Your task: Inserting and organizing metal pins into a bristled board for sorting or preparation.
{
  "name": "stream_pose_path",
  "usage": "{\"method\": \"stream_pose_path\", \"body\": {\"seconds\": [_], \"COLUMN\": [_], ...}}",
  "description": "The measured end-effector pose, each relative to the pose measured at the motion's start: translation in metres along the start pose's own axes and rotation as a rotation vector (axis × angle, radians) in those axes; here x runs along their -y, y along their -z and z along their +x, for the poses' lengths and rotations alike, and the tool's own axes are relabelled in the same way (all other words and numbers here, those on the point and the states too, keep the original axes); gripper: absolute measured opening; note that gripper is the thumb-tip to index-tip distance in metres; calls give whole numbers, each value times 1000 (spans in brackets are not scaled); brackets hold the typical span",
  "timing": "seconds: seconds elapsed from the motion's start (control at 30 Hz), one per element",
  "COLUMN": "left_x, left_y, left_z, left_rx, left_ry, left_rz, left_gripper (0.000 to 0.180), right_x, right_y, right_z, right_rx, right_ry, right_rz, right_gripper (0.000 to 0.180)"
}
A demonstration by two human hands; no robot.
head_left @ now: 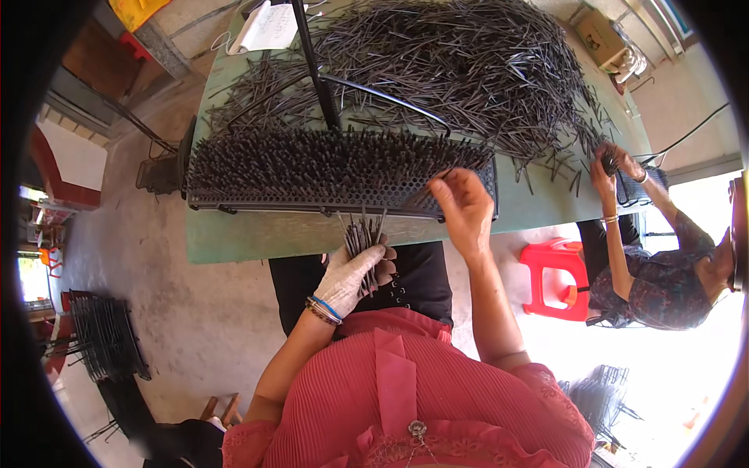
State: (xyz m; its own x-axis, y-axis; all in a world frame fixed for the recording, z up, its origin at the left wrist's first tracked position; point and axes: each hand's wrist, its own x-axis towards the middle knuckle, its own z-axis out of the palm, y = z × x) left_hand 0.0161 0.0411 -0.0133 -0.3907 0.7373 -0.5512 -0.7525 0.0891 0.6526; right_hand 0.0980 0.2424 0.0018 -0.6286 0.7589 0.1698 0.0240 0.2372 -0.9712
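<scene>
Clamping a dark rod bundle (360,238) in the gloved left grip (343,278), a worker (335,370) pinches a few rods (421,196) in the bare right grip (468,210) over the perforated tray (273,205) on the green desk (257,243); seating each upright and singly should work best.

On the bench (257,243), the perforated tray (382,190) was placed near the front edge; behind it, rods (460,66) were heaped.

Faded green's sported by the table (242,240), blackish by the rods (468,54) on it. In front of it, bright red's seen on a stool (538,266), rosy red on a ribbed blouse (328,382).
</scene>
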Motion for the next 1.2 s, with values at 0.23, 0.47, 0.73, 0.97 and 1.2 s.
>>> {"method": "stream_pose_path", "body": {"seconds": [0.23,0.47,0.73,0.97,1.2], "left_x": [5,5,6,6,5], "left_y": [1,2,5,6,6], "left_z": [1,-1,0,1,-1], "left_rx": [46,44,30,25,40], "left_ry": [28,12,26,26,18], "left_rz": [26,5,0,-5,-6], "left_gripper": [29,28,29,29,30], "right_x": [-6,-14,-10,-2,-2], "right_y": [6,6,20,28,24], "right_z": [31,37,49,62,57], "right_rx": [-33,-6,112,264,254], "right_ry": [138,219,343,369,331], "right_rz": [-156,-208,-368,-359,-366], "right_gripper": [18,17,19,19,20]}}
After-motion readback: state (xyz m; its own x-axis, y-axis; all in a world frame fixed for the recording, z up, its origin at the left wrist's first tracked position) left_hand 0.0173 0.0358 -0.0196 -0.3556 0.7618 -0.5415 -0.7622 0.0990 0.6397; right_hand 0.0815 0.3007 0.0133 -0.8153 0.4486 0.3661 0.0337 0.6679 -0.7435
